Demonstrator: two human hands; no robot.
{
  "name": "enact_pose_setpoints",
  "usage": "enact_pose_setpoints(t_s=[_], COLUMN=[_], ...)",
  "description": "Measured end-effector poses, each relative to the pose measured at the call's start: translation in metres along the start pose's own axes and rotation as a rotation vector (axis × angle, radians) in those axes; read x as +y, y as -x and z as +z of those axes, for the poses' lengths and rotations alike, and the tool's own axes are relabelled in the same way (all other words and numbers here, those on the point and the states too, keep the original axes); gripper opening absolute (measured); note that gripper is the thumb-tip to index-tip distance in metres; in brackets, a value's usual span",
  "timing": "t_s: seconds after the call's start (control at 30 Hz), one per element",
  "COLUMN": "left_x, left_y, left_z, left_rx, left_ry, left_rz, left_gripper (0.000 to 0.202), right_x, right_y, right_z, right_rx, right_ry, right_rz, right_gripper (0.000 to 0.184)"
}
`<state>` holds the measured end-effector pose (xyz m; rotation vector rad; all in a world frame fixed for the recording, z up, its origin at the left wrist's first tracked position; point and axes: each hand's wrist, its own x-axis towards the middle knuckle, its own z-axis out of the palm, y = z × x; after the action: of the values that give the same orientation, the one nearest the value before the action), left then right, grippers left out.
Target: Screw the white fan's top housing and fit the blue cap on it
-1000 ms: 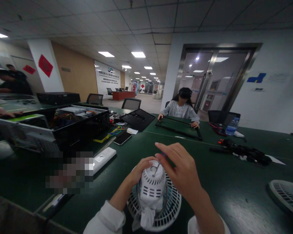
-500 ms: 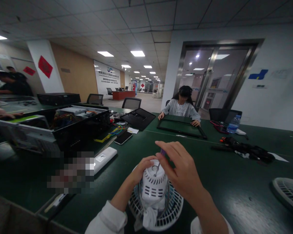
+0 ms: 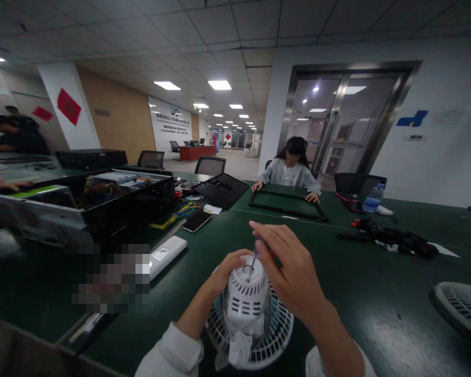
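A small white fan lies face down on the green table [image 3: 361, 293], its round grille [image 3: 275, 335] underneath and its slotted motor housing [image 3: 245, 296] pointing up. My left hand [image 3: 225, 269] wraps around the far side of the housing and holds it steady. My right hand [image 3: 288, 269] pinches a thin screwdriver [image 3: 253, 262], whose tip stands on top of the housing.
An open black computer case [image 3: 113, 207] stands at the left, with a phone [image 3: 197, 221] and a white box [image 3: 165, 254] beside it. Another fan grille [image 3: 461, 309] lies at the right edge. A person sits across the table holding a black frame [image 3: 288, 205]. Black cables [image 3: 392, 241] and a bottle [image 3: 372, 200] lie at the far right.
Both hands stay on the fan; my right hand has shifted only slightly on the screwdriver. The view has moved a little.
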<state>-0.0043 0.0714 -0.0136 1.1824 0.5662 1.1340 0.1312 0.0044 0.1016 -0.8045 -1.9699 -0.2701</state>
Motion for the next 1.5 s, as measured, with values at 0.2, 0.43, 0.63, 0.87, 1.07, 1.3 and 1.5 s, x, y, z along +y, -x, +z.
enact_pose_setpoints(t_s=[0.2, 0.43, 0.63, 0.87, 1.07, 1.3, 1.5], left_x=[0.003, -0.002, 0.000, 0.007, 0.009, 0.009, 0.012], left_y=[0.000, 0.001, 0.001, 0.003, 0.004, 0.004, 0.006], left_z=[0.001, -0.003, -0.001, 0.005, 0.007, 0.007, 0.009], left_rx=[-0.003, 0.037, 0.044, 0.014, 0.038, 0.062, 0.062], left_ry=[-0.006, -0.008, -0.012, -0.018, -0.030, -0.049, -0.054], left_rz=[0.015, 0.015, 0.029, 0.016, 0.020, 0.027, 0.031], left_gripper=[0.024, 0.023, 0.021, 0.028, 0.025, 0.020, 0.024], right_x=[0.000, -0.001, -0.002, 0.000, -0.001, -0.002, -0.002], right_y=[0.000, -0.001, 0.000, 0.000, 0.001, -0.001, 0.001], right_z=[0.001, 0.001, 0.001, -0.002, -0.002, 0.001, 0.002], right_rx=[0.036, -0.023, 0.024, -0.033, 0.028, 0.032, 0.023], right_ry=[-0.013, -0.019, 0.023, -0.033, -0.054, -0.025, -0.016], right_rz=[-0.039, 0.000, -0.047, 0.029, -0.042, -0.014, -0.024], right_gripper=[0.022, 0.033, 0.023, 0.034, 0.026, 0.029, 0.021])
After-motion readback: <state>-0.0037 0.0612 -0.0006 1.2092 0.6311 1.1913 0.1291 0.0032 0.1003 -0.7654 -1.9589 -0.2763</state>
